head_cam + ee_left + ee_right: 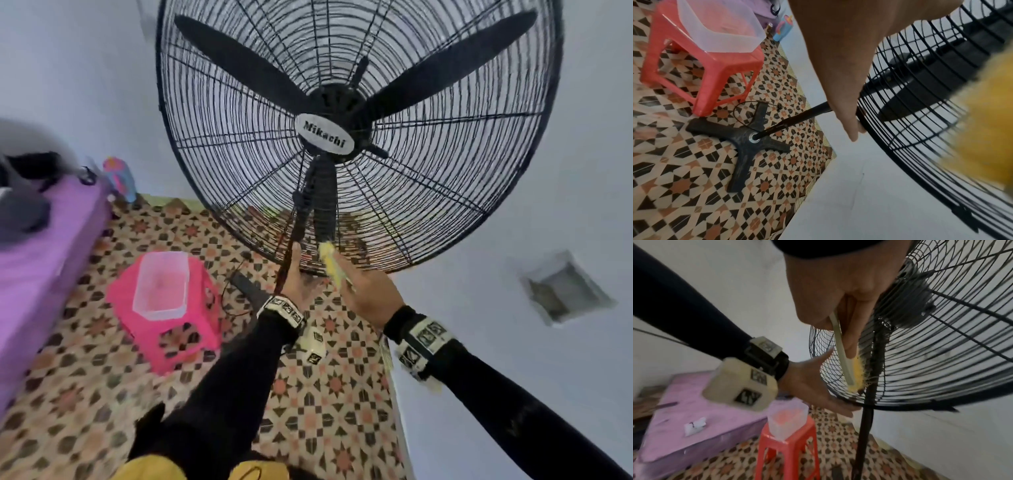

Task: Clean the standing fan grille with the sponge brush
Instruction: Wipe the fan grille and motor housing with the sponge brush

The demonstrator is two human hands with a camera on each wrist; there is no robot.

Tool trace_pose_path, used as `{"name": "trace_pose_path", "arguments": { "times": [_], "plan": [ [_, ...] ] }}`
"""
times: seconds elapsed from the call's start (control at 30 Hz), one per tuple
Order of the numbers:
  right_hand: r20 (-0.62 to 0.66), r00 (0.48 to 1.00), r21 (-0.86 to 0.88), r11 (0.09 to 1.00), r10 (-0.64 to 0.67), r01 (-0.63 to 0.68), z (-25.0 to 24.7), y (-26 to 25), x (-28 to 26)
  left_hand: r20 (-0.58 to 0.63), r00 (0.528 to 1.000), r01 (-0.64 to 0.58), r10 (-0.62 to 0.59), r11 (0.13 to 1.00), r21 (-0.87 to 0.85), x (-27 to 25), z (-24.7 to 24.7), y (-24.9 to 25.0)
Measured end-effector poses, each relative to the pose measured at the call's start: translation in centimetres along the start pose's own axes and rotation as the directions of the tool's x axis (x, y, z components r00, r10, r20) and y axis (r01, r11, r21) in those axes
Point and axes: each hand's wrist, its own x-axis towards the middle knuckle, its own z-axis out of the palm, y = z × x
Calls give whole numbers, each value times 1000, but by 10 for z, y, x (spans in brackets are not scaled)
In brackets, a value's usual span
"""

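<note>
1. R hand [838,293] curled round the sponge brush [851,369] handle, index finger laid along it; prob for pressure + steering. Yellow head sits against the wires near the bottom of the grille [428,192], just beside the pole line.
2. L hand [818,386] open-ish, palm up, fingers hooked under the bottom rim [875,144] w/ fingertips touching it. Judgement: bracing so the fan head doesn't swing or tilt under brush load.
3. Hands close together at the rim, so the brace is right next to the contact pt.
4. Blades [246,68] behind the wires look sharp-edged, no spin blur; fan looks off.
5. Pole [797,120] drops to the cross base [744,144] on the tiled floor [102,394]; cable loops near the base.
6. Pink stool [178,325] w/ clear tub [161,284] on top stands left of the base, within reach; likely rinse/dip stn, contents can't tell.
7. Purple bed [41,260] far left, white wall [565,342] behind the fan.
8. Upper grille not yet reached; looks early/mid-job.
</note>
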Motion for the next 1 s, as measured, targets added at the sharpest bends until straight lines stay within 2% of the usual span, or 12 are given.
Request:
{"name": "trace_pose_path", "arguments": {
  "times": [0.03,0.07,0.13,0.3,0.33,0.43,0.47,0.63,0.73,0.8,0.87,1.0],
  "plan": [
    [-56,998,19,1000,-2,3,-2,1,4,-16,1000,-12,12,1000,-2,-9,12,2],
    [-116,993,49,999,15,-9,-5,1,10,-39,996,-75,80,991,110,-19,20,0],
    [-167,985,82,996,49,-36,-8,7,16,-11,992,-126,127,988,94,2,13,-8],
    [76,996,-17,999,-41,42,27,33,-23,-114,992,-48,58,995,86,50,-10,-32],
    [79,996,-2,999,-40,41,27,31,-24,-105,994,-30,34,999,35,66,-17,-39],
    [-51,998,18,999,-36,37,19,25,-12,-147,981,-99,127,977,187,71,-17,-40],
    [-56,997,7,999,-45,46,20,27,-10,-140,983,-99,119,985,138,65,-13,-37],
    [153,987,-151,985,-55,78,49,50,-45,-190,979,-58,77,993,101,42,5,-26],
    [28,997,0,998,-68,68,41,47,-41,-269,959,-69,91,993,91,33,16,-24],
    [-60,993,86,991,-97,102,38,52,-30,-240,961,-122,136,990,73,31,19,-24],
    [-2,995,35,994,-104,104,45,57,-36,-220,966,-127,133,991,44,38,14,-28],
    [141,990,-152,988,28,-7,84,89,-63,-216,968,-109,127,990,91,77,-9,-51]
  ]
}}
